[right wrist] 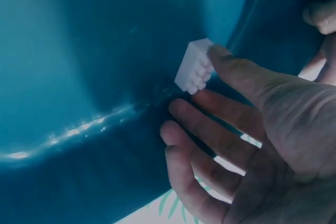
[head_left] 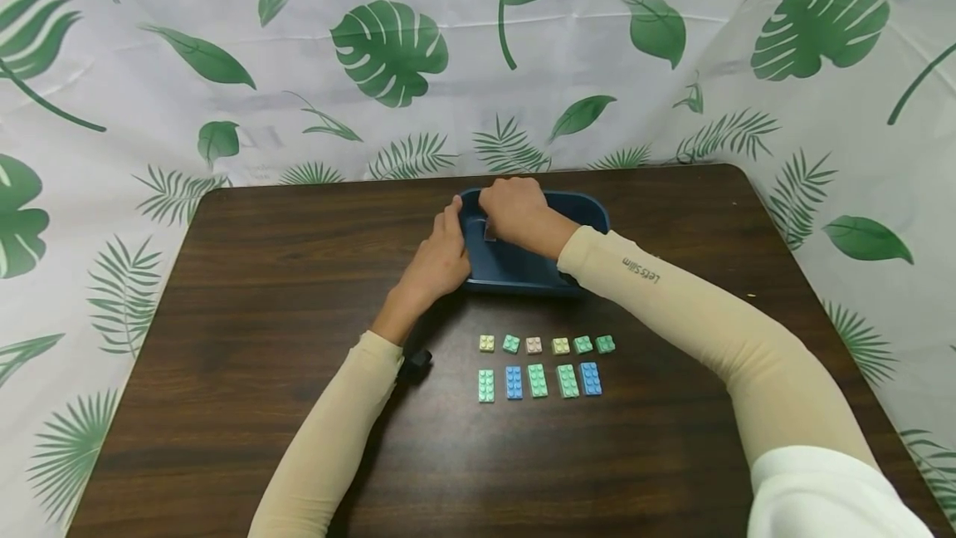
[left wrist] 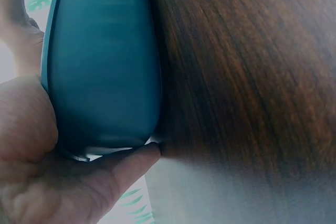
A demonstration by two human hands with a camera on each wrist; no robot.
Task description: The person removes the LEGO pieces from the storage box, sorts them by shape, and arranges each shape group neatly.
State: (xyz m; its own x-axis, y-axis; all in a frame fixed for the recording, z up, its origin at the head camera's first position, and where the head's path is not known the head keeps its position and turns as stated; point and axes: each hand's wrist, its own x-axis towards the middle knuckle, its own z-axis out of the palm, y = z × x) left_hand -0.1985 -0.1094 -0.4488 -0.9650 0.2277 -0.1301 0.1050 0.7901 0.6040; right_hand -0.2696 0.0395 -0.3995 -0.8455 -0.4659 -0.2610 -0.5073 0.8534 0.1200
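Observation:
A dark blue plastic bin stands near the far edge of the table. My left hand holds its left end; in the left wrist view the hand wraps round the corner of the bin wall. My right hand reaches down inside the bin. In the right wrist view, its thumb and index finger pinch a pale pinkish toy building brick with its studs towards the hand, while the other fingers curl loosely below. In the head view, the right hand hides most of that brick.
In front of the bin, small square bricks in yellow, green and pink form a row. Nearer lies a row of longer green and blue bricks. The brown wooden table meets a leaf-patterned cloth behind.

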